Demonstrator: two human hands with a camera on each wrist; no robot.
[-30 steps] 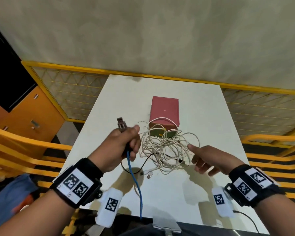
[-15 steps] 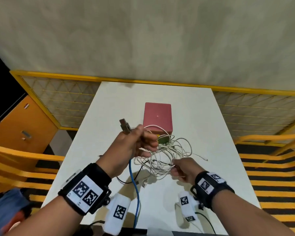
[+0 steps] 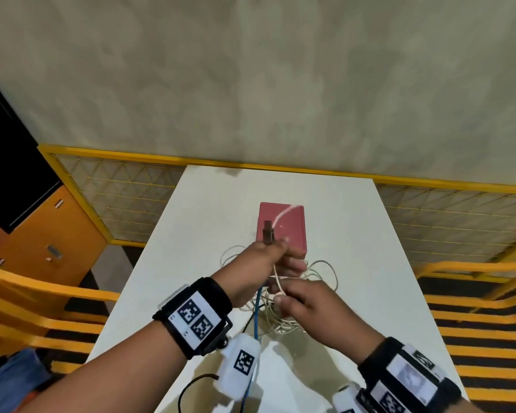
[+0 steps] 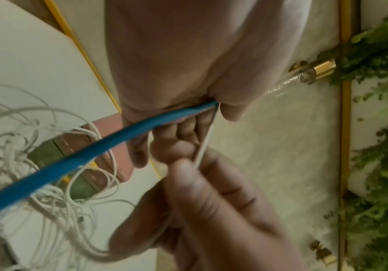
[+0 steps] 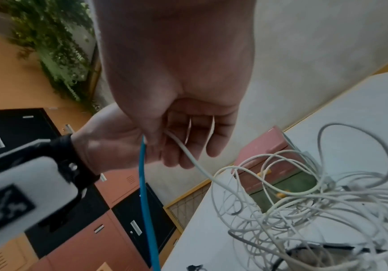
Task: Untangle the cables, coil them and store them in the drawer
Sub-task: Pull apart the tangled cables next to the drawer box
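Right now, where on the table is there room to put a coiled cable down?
The white table is bare right of the pink box, out to its right edge, and behind the box up to the far edge. The left strip beside the box is bare too. It is crowded in the middle: the white cable tangle lies before the box, under the left hand and right hand.

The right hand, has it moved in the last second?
Yes. The right hand has crossed from the tangle's right side toward the left hand and now pinches a white cable there, nearer the pink box.
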